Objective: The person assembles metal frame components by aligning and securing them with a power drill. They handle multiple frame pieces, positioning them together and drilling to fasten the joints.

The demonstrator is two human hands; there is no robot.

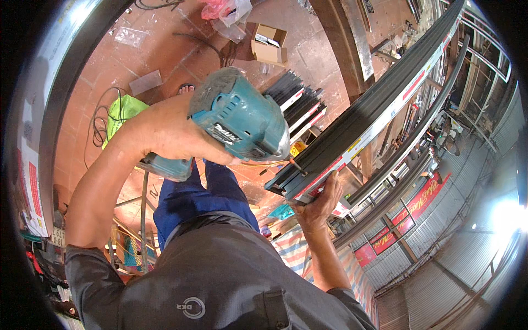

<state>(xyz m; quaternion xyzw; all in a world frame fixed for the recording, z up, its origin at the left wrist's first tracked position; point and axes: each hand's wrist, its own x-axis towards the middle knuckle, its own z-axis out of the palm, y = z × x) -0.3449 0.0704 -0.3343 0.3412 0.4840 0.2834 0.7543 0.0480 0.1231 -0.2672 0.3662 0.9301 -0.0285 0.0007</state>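
Note:
My left hand (179, 132) is wrapped round the handle of a teal cordless driver (236, 115), whose battery shows below the wrist. From its nose a thin bit (298, 166) points right and meets the near end of a long black metal profile (368, 118); whether a screw sits at its tip is too small to tell. The profile has a white and red label strip along its side and runs away to the far right. At its near end, my right hand (319, 206) grips the profile from the side and below, with the fingers partly hidden.
A stack of black profiles (291, 99) lies beyond the driver. An open cardboard box (269, 47) and a pink plastic bag (220, 10) are on the tiled floor. A bright green bag (122, 113) lies at left. More long bars (404, 165) run along the right, beside a thick beam (346, 49).

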